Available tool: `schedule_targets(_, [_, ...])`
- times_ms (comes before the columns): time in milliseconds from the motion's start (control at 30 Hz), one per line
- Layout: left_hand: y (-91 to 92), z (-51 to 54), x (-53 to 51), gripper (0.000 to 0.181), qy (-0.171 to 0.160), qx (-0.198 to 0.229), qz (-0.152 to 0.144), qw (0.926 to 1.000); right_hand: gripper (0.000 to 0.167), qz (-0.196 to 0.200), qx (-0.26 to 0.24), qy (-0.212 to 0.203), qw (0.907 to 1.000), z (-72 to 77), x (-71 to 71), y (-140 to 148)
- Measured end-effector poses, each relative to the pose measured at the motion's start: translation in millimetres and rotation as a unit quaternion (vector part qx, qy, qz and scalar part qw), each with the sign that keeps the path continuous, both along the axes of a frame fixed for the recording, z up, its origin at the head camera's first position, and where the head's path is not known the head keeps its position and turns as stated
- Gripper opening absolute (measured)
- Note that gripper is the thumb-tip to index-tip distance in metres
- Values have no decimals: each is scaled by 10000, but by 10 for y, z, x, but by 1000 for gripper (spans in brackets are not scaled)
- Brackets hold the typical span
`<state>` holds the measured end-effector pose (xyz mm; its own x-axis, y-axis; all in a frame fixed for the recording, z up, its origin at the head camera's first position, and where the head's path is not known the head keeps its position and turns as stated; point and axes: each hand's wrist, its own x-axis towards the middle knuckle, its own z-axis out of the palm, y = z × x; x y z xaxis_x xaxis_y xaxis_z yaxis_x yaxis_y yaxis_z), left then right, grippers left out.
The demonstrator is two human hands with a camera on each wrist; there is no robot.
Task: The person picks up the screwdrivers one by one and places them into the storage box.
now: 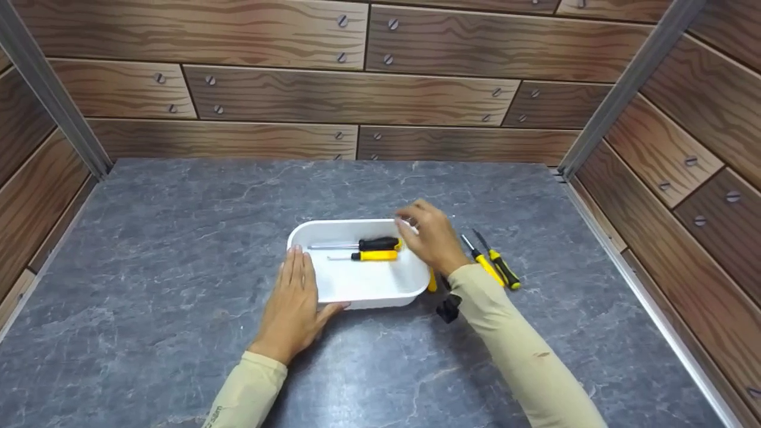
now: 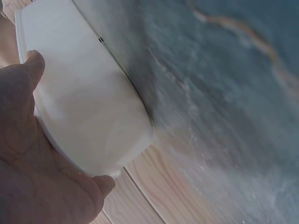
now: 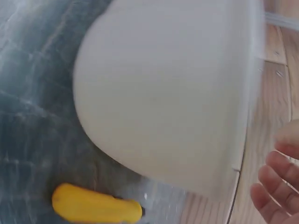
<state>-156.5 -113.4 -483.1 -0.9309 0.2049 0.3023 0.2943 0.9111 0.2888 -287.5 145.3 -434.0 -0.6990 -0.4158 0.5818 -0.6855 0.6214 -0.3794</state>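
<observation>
A white plastic tray point(image 1: 357, 282) sits on the tabletop. Inside it lie a screwdriver with a black handle point(image 1: 379, 244) and one with a yellow handle point(image 1: 379, 255), side by side. My left hand point(image 1: 294, 306) rests against the tray's left end, its fingers straight over the rim and the thumb spread along the near wall. Over the right end hovers my right hand point(image 1: 433, 238), fingers loosely bent with nothing visible between them. Partly hidden under the right wrist, a yellow handle point(image 3: 93, 205) lies beside the tray.
Two more screwdrivers lie right of the tray: one yellow-handled point(image 1: 489, 268), one with a black and yellow-green handle point(image 1: 505, 272). The grey marbled tabletop point(image 1: 178, 249) is enclosed by wood-patterned walls point(image 1: 285, 95) with metal corner posts.
</observation>
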Motion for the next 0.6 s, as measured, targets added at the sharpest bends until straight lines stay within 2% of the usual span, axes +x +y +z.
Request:
schedule_targets(133, [-5,4,3,102,-117,17,12,9999,11,-291,-646,220,9972,72,-33,193])
schedule_targets(267, [-12,3,10,103,-177,19,15,9998,10,-666,-1067,220,9918,107,-51,425])
schedule_targets(600, [-5,28,9,103,-139,-1,10,9999,9,-1702,-1222,-64,9778,71,-13,1006])
